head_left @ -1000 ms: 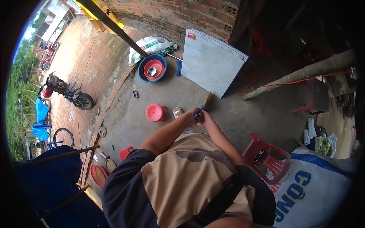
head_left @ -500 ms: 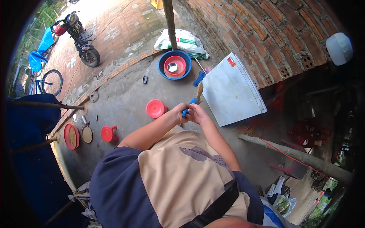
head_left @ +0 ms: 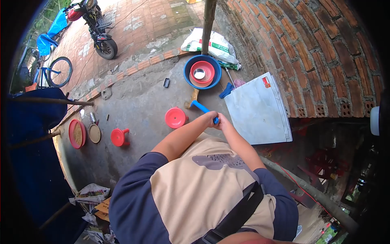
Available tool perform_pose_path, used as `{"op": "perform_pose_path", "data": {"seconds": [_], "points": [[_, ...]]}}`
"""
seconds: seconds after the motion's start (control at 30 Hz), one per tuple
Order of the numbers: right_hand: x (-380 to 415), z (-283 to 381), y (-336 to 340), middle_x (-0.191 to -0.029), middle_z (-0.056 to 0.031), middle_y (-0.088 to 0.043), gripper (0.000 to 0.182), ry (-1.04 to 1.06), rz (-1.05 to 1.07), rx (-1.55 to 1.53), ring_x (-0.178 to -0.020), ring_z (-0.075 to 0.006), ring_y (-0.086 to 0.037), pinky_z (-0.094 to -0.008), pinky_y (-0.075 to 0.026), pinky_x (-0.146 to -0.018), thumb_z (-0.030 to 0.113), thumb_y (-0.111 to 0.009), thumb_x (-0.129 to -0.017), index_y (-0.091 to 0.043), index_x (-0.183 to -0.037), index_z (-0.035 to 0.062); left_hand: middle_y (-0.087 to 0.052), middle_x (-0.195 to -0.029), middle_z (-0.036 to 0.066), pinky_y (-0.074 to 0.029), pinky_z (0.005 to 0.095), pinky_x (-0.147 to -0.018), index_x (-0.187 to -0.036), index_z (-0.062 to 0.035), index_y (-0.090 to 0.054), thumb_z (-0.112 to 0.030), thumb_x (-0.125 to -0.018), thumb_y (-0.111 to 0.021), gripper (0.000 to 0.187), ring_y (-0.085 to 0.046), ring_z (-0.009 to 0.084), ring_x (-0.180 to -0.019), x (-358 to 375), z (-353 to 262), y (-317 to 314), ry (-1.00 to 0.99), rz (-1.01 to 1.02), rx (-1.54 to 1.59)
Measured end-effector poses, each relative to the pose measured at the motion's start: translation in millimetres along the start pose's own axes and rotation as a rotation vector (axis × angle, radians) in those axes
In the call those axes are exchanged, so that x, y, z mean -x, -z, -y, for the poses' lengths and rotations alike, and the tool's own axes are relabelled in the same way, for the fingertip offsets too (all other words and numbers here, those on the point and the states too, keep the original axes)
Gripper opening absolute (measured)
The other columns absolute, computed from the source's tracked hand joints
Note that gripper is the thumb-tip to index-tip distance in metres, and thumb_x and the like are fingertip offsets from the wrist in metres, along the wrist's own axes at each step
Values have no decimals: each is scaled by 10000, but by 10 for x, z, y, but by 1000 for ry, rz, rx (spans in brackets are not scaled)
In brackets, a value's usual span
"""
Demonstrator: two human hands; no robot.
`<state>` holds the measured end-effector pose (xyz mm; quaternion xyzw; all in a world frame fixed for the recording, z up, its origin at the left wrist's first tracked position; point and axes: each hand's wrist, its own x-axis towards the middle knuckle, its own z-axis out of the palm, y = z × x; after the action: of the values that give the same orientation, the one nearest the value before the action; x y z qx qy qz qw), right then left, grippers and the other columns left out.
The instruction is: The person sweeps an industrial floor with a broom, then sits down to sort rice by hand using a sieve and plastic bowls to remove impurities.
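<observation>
Both my hands are together in front of my chest, closed around the same tool. It has a blue handle (head_left: 202, 107) and a tan, flattish head (head_left: 194, 96) pointing away from me toward the floor; its exact kind is hard to make out. My left hand (head_left: 211, 118) wraps the handle near its rear end. Close against it, my right hand (head_left: 222, 121) grips the end, its fingers partly hidden. A round red stool (head_left: 176, 118) stands just left of the handle, and beyond the tan head is a blue basin (head_left: 187, 71) with a red basin (head_left: 209, 70) inside.
White boards (head_left: 260, 112) lean by the brick wall (head_left: 280, 73) at right. A wooden post (head_left: 208, 28) rises behind the basins beside a white sack (head_left: 221, 46). Leftward are another red stool (head_left: 118, 137), a red basin (head_left: 83, 134) and a round tan-topped item (head_left: 94, 133). A motorbike (head_left: 103, 42) stands beyond.
The tool's head has swung left and now shows fully, with more of the blue handle visible. My view has shifted, so the surroundings sit elsewhere. Both hands still hold the handle.
</observation>
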<state>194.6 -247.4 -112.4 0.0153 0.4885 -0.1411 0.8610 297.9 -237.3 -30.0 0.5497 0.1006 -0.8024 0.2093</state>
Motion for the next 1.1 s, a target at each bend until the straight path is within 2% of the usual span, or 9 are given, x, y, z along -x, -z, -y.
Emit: {"op": "perform_pose_path", "data": {"seconds": [0.2,0.27,0.43,0.6,0.67,0.7,0.93,1.0,1.1], "points": [[392,385,112,-753,-99,-578,212,-44,182,57,-624,-170,-622,-315,-590,-591,202,-425,-877,-516,-879,10,-487,-575,9,-370,161,-336,-739,-41,-423,-127,-857,-479,157,-515,64,-435,-87,-205,-8,210,373,-104],[747,324,-301,-818,-160,-605,222,-43,-139,-64,-595,-216,-633,-274,-577,-521,179,-483,-863,-473,-904,-39,-495,-597,8,-349,160,-339,-777,-42,-424,-122,-851,-514,141,-512,54,-459,63,-118,220,365,608,386],[916,81,-589,-895,-146,-579,200,-252,110,53,-731,-208,-624,-307,-559,-684,171,-502,-865,-451,-983,19,-496,-600,17,-334,163,-335,-797,-52,-432,-104,-848,-515,110,-505,56,-462,941,182,384,175,359,567],[703,-43,-768,-709,-24,-581,163,-371,160,384,-487,-117,-561,-198,-477,-407,244,-538,-845,-498,-841,86,-487,-571,17,-355,164,-320,-807,-52,-444,-114,-855,-497,94,-523,65,-456,856,446,296,-25,234,694],[541,63,-793,-579,11,-533,192,-374,148,469,-387,-84,-499,-170,-403,-324,274,-530,-835,-495,-735,113,-503,-576,22,-385,165,-326,-792,-46,-450,-128,-854,-491,110,-525,72,-434,403,413,282,-210,2,667],[328,113,-704,-533,26,-501,208,-328,96,457,-363,-72,-476,-168,-389,-311,279,-514,-834,-480,-694,128,-505,-515,63,-305,200,-274,-722,-63,-496,-275,-929,-381,318,-384,119,-315,1290,-5,-303,-115,-255,695],[145,724,-10,-503,10,-467,254,-305,-148,152,-297,-60,-397,-145,-354,-264,316,-435,-831,-479,-686,112,-497,-606,45,-237,165,-297,-692,-83,-490,-252,-880,-377,277,-384,96,-393,-1005,-108,-132,36,-36,155],[-15,751,369,-673,-84,-559,273,-253,13,212,-453,-152,-561,-211,-482,-345,311,-486,-819,-515,-800,40,-516,-566,30,-399,162,-334,-780,-42,-441,-160,-838,-513,150,-527,83,-426,-873,-85,-342,150,-78,155],[64,872,351,-749,-84,-559,181,-439,-97,279,-495,-168,-548,-232,-467,-378,239,-497,-807,-514,-842,62,-482,-559,16,-334,163,-313,-779,-48,-443,-146,-817,-539,142,-486,59,-436,-257,37,-394,64,266,218]]}}
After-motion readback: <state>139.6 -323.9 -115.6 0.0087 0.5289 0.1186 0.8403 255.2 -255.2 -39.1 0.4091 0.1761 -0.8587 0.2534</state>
